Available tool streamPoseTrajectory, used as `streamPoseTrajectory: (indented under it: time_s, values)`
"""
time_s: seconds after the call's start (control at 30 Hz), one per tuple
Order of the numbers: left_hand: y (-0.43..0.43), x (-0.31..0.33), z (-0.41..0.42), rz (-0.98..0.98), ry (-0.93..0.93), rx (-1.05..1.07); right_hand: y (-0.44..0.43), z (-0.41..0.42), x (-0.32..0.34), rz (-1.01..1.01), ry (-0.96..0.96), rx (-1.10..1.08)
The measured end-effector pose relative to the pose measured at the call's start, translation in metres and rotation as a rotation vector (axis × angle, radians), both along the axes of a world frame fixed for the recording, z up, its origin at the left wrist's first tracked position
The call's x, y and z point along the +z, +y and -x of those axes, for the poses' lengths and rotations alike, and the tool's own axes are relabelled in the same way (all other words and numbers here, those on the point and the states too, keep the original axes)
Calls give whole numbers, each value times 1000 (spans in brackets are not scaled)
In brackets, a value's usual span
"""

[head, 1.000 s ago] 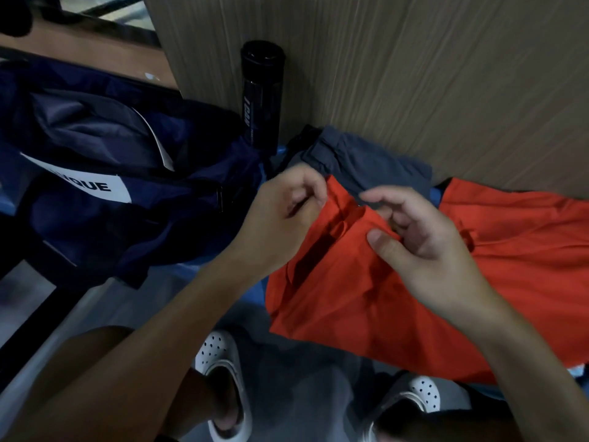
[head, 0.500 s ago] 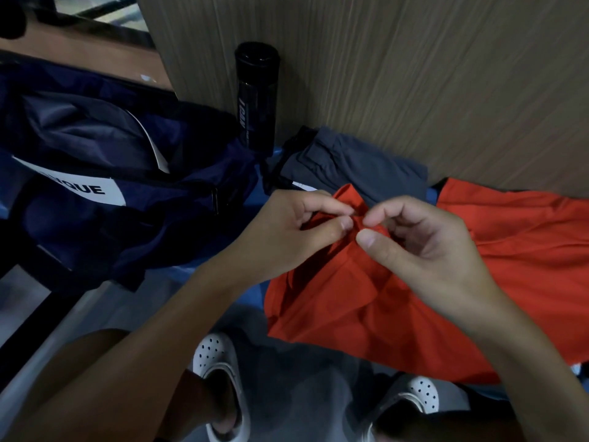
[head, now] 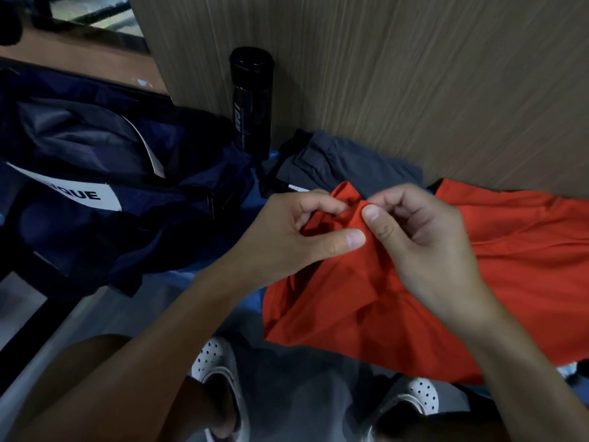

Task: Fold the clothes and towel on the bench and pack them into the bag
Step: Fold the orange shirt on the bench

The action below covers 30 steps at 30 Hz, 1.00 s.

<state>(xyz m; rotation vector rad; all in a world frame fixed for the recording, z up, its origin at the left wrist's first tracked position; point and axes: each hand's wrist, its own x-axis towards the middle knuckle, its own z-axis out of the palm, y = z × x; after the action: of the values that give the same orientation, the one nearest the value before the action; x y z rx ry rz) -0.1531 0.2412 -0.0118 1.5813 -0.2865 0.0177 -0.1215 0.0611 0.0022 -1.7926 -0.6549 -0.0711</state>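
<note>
A bright orange garment (head: 516, 260) lies spread over the bench, its front edge hanging off toward me. My left hand (head: 287, 237) and my right hand (head: 424, 244) meet at its upper left corner, both pinching the bunched orange cloth between thumb and fingers. Behind them a folded dark grey garment (head: 344, 164) rests against the wooden wall. The navy bag (head: 105, 173) with a white label sits at the left, its top gaping open.
A black cylindrical bottle (head: 251, 100) stands upright between the bag and the grey garment, against the wood-grain wall (head: 414, 74). Below the bench edge my two white perforated shoes (head: 216, 365) stand on the grey floor.
Both hands have drawn the orange corner toward me and closer together, going from loose fingers over the cloth to a tight pinch. The grey garment behind is more exposed.
</note>
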Motion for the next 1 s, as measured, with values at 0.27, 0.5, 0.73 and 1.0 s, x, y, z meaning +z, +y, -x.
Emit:
streamPoseTrajectory:
  time_s: [0.27,0.5,0.73,1.0]
  values:
    - [-9,-8,0,-22,-79,121,7,-3,-3,-84,4,5]
    - [-4,-9,1,-93,-95,127,2,-6,-2,48,7,65]
    - [6,-13,3,-326,15,26,1,-12,13,-25,-27,-47]
    - [12,-10,23,-369,-23,158,-7,-24,47,-41,-41,-73]
